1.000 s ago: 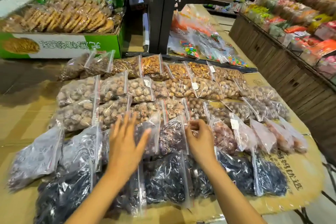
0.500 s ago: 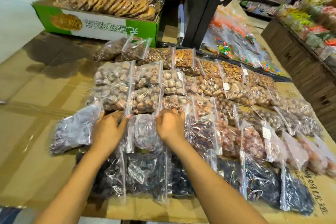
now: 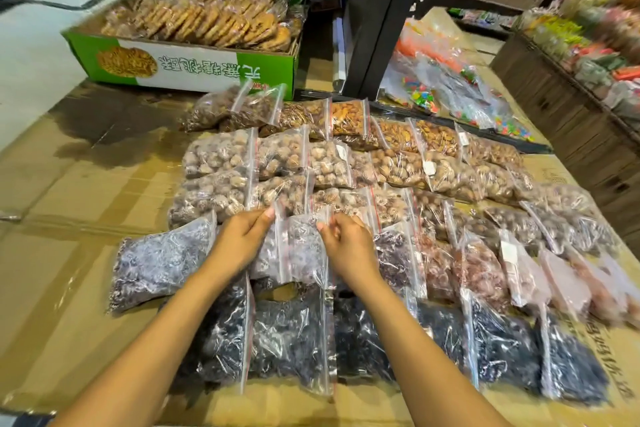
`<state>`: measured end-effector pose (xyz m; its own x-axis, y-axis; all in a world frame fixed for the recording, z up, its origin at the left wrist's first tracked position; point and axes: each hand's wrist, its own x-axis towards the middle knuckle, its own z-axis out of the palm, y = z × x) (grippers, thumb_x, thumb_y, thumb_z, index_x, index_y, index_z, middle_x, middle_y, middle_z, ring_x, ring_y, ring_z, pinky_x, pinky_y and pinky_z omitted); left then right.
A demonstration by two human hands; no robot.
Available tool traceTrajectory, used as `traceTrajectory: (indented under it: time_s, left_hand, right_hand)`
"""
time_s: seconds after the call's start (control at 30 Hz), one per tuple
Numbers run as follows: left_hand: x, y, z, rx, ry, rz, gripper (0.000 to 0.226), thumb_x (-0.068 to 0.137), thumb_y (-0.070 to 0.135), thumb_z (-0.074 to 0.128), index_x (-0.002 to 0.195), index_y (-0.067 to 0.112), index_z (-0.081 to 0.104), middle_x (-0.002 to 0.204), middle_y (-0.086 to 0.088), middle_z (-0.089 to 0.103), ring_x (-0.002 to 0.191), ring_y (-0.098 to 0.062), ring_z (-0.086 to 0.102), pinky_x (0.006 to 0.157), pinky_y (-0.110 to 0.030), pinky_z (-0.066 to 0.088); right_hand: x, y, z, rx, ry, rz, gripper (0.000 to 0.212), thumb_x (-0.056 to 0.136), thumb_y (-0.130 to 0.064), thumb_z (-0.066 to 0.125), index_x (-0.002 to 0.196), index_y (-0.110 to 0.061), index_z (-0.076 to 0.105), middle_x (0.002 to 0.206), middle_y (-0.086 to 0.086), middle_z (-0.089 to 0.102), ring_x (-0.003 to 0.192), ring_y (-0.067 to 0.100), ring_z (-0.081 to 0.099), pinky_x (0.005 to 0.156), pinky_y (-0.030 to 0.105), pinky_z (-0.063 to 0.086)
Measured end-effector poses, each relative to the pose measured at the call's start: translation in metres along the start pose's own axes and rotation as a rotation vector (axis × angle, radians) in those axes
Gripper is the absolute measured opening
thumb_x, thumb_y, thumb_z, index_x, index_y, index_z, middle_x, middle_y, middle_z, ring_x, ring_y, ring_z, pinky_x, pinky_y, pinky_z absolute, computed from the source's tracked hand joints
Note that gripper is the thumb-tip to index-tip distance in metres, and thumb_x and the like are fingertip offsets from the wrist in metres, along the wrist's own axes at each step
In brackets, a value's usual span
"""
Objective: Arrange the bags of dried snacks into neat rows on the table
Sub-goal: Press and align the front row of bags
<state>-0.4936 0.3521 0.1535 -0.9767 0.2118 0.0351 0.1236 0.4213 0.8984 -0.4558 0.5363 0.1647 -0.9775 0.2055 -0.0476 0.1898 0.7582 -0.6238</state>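
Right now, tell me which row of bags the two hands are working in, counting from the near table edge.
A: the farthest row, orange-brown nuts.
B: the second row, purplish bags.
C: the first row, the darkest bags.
B: the left hand and the right hand grip the top edges of the purplish bags, just behind the darkest bags.

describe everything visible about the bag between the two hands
The bag is a clear, crinkled zip-top plastic pouch filled with greyish-purple dried pieces. Its red zip strip runs down its right edge. It lies in the second-nearest row, overlapping the dark bags below. The right hand pinches its upper right corner; the left hand grips plastic at its left side.
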Motion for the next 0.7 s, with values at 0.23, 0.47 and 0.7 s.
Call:
traceTrajectory:
  time_s: [0.23, 0.47, 0.7]
  left_hand:
    - [-0.006, 0.006, 0.007, 0.061, -0.064, 0.016, 0.037, 0.099, 0.032, 0.042, 0.071, 0.014, 0.059, 0.063, 0.01, 0.056, 0.059, 0.003, 0.05, 0.062, -0.016, 0.043]
    - [-0.04, -0.012, -0.031, 0.269, 0.125, 0.013, 0.068, 0.09, 0.066, 0.023, 0.149, 0.032, 0.021, 0.157, 0.006, 0.017, 0.144, -0.016, 0.013, 0.116, -0.044, 0.015]
    - [-0.051, -0.107, -0.114, 0.648, -0.005, 0.001, 0.096, 0.072, 0.088, 0.024, 0.126, 0.013, 0.051, 0.122, -0.013, 0.055, 0.114, -0.036, 0.051, 0.093, -0.048, 0.04]
  right_hand:
    - [0.006, 0.004, 0.008, -0.028, 0.03, 0.002, 0.026, 0.094, -0.043, 0.046, 0.078, -0.023, 0.047, 0.081, 0.004, 0.06, 0.069, 0.02, 0.054, 0.065, 0.034, 0.052]
    - [-0.042, -0.005, -0.006, 0.079, 0.32, -0.122, 0.038, 0.088, -0.039, 0.048, 0.115, -0.012, 0.053, 0.096, 0.0, 0.056, 0.096, 0.017, 0.051, 0.084, 0.032, 0.044]
    - [-0.105, -0.038, 0.046, -0.161, 0.045, -0.109, 0.049, 0.087, -0.063, 0.043, 0.078, -0.018, 0.06, 0.076, -0.004, 0.057, 0.089, 0.021, 0.046, 0.079, 0.036, 0.04]
